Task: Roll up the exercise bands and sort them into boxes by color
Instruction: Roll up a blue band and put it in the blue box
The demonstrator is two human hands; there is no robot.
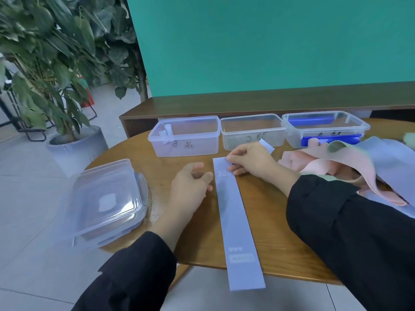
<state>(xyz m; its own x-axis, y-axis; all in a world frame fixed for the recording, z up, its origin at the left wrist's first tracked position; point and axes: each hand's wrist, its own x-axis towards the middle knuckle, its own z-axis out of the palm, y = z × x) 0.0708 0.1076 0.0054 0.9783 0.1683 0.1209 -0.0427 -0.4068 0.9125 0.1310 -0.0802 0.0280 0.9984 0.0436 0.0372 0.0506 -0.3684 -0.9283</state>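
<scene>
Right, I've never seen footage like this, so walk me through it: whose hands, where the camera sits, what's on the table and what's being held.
There is no machine here. One camera on a person's head looks down at their bare hands. The right hand pinches the far end of a light blue band lying flat on the round table. The left hand hovers beside it, holding nothing. Behind stand three clear boxes; stacked lids sit left; more bands are piled right.
</scene>
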